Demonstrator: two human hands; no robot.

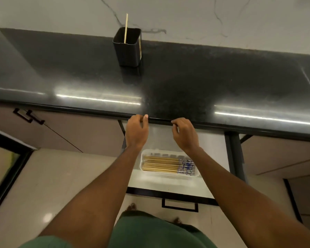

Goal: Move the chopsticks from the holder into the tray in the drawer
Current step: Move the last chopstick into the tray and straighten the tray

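A: Where does it stand?

B: 1 chopstick (126, 27) stands upright in the black holder (127, 48) at the back of the bench (186, 77); the rest lie in the tray (168, 174) in the open drawer (211, 145).

A: And the hands?

B: Left hand (136, 130) and right hand (184, 132) hover loosely curled at the bench edge, holding nothing.

A: How will it handle?

B: Probably light, stiff, smooth wood. Pinch the exposed upper end.
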